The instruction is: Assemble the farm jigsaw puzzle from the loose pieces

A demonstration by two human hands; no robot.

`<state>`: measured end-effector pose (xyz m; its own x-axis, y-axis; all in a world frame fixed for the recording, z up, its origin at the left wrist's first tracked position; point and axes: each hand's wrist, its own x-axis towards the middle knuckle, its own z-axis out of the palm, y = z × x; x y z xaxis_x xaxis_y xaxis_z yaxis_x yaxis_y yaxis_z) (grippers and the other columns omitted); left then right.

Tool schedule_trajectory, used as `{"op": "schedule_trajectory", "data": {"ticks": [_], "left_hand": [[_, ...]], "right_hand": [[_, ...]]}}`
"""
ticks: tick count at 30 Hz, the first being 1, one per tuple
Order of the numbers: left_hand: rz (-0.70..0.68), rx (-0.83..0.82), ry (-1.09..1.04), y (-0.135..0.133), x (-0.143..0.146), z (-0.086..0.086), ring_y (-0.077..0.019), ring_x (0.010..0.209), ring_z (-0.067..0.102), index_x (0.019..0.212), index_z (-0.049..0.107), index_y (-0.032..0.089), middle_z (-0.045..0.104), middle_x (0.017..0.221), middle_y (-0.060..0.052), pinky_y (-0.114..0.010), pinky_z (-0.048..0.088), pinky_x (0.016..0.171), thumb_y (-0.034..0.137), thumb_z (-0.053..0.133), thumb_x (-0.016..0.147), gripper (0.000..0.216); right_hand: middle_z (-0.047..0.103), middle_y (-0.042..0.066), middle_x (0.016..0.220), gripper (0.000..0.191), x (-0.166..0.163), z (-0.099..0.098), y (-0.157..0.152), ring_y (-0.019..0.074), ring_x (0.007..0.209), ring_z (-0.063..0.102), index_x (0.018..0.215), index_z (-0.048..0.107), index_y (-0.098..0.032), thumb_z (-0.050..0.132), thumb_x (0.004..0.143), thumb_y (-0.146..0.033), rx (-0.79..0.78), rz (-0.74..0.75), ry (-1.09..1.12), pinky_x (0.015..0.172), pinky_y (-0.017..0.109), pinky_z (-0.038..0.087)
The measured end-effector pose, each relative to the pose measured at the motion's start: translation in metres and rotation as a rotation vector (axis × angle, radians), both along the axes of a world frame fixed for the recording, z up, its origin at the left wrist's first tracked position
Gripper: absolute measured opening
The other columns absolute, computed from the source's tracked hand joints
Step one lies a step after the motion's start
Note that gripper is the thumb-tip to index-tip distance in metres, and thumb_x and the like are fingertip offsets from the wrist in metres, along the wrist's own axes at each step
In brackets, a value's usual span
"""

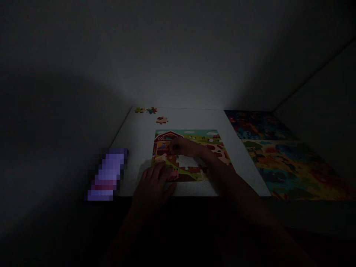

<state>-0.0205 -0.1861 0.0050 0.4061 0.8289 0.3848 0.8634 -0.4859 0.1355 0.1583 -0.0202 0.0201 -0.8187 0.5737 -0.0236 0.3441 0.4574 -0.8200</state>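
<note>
A jigsaw puzzle (191, 175) with a farm picture, a red barn at its upper left and a brown-and-white cow at its right, lies on the white tabletop. Near its middle a gap shows the white surface beneath. Over the barn side is my right hand (182, 147), its fingers curled together and pointing down. Whatever they pinch, if anything, is too dark to make out. My left hand (152, 181) rests with fingers stretched out on the lower left corner of the puzzle. A loose cow-patterned puzzle piece (162, 120) lies behind the puzzle.
More loose puzzle pieces (152, 110) lie at the table's (247, 181) back left. A phone-like lit, pixelated object (107, 174) is at the left edge. To the right are a dark picture puzzle (261, 124) and a colourful animal picture (294, 167). A wall stands behind; the scene is dim.
</note>
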Motion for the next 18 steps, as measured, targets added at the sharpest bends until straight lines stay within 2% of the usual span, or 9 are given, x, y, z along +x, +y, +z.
{"op": "schedule_trajectory", "data": {"ticks": [9, 15, 18], "left_hand": [[0.002, -0.047, -0.022, 0.003, -0.001, 0.004, -0.0305, 0.115, 0.054, 0.121, 0.06, 0.018, 0.06, 0.125, -0.014, -0.048, 0.048, 0.092, 0.042, 0.051, 0.092, 0.039], [0.03, -0.087, -0.016, 0.012, 0.004, 0.017, -0.0246, 0.102, 0.059, 0.113, 0.065, 0.021, 0.064, 0.116, -0.009, -0.041, 0.05, 0.087, 0.041, 0.051, 0.094, 0.031], [0.04, -0.069, 0.015, 0.015, 0.006, 0.017, -0.0242, 0.099, 0.059, 0.109, 0.067, 0.021, 0.064, 0.113, -0.009, -0.041, 0.05, 0.086, 0.041, 0.052, 0.094, 0.029]], "right_hand": [[0.06, 0.0, 0.079, 0.004, -0.001, -0.002, 0.001, 0.0106, 0.069, 0.051, 0.083, 0.058, -0.015, 0.059, 0.085, -0.012, 0.004, 0.014, 0.02, 0.066, 0.023, 0.04], [0.059, -0.002, 0.074, 0.008, -0.001, -0.001, -0.001, 0.0104, 0.067, 0.052, 0.08, 0.057, -0.015, 0.061, 0.083, -0.009, 0.032, 0.021, 0.036, 0.064, 0.023, 0.039], [0.057, -0.003, 0.073, 0.01, -0.002, -0.002, -0.001, 0.0099, 0.066, 0.05, 0.078, 0.056, -0.015, 0.063, 0.081, -0.009, 0.042, -0.007, 0.025, 0.063, 0.022, 0.038]]}}
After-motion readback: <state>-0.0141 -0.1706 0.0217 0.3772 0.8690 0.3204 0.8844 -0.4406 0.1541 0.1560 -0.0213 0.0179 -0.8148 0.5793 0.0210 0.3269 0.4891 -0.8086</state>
